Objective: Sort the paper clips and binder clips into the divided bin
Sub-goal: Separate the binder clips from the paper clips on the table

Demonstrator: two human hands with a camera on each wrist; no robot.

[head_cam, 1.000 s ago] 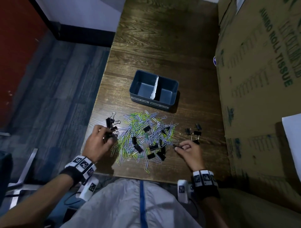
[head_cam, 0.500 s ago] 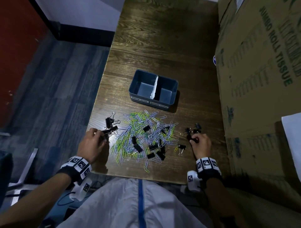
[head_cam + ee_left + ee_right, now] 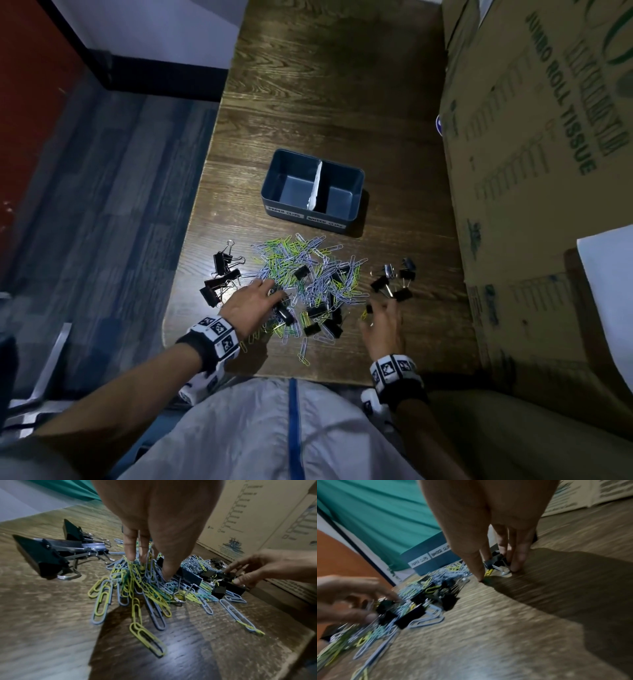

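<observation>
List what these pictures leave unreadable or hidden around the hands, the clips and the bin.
- Right hand, right wrist view: its fingers surround a small binder clip; motion blur hides whether they grip it.
- Left hand, left wrist view: fingertips sink into the paper clip pile, so what they touch is hidden.
- Divided bin, head view: the right label is too small to read.

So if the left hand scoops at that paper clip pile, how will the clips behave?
The paper clips lie interlocked, so they will probably lift in tangled clumps, not singly. They look thin and flat on the table, so strays may slide and be hard to pinch. Black binder clips sit mixed in and could come along under the left hand.
</observation>
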